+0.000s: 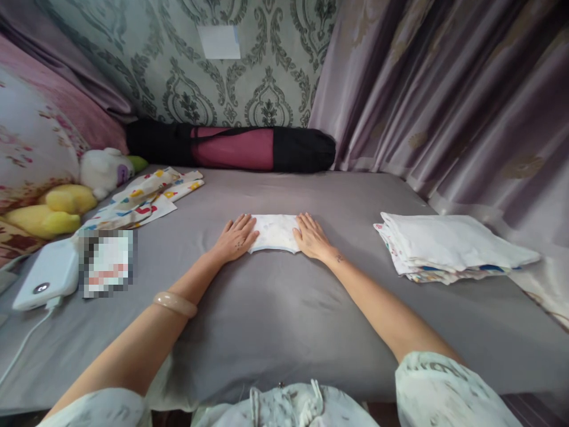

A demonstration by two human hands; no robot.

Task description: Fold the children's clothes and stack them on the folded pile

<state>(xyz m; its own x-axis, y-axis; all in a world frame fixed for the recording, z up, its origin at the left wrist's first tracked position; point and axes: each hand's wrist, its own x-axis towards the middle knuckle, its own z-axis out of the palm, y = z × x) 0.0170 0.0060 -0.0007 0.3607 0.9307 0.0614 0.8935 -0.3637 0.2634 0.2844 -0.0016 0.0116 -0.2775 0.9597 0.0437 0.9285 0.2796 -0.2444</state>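
A small white piece of folded fabric [274, 232] lies flat on the grey sheet in front of me, with faint pale marks and a bluish curved lower edge. My left hand [239, 237] rests palm down on its left edge, fingers stretched out. On the opposite edge lies my right hand [315, 235], also flat with straight fingers. Neither hand is closed around the fabric. What kind of garment or cloth it is I cannot tell. A stack of folded white cloths [448, 246] sits to the right, some with coloured prints showing at the edges.
Left of my arms are a white power bank [48, 273] with a cable, a blurred-out packet [109, 264] and a crumpled printed cloth [142, 196]. Plush toys [104, 169] lean by a floral pillow [35, 118]. A black-and-red long bag [231, 148] lies along the wall; curtains [400, 89] hang right.
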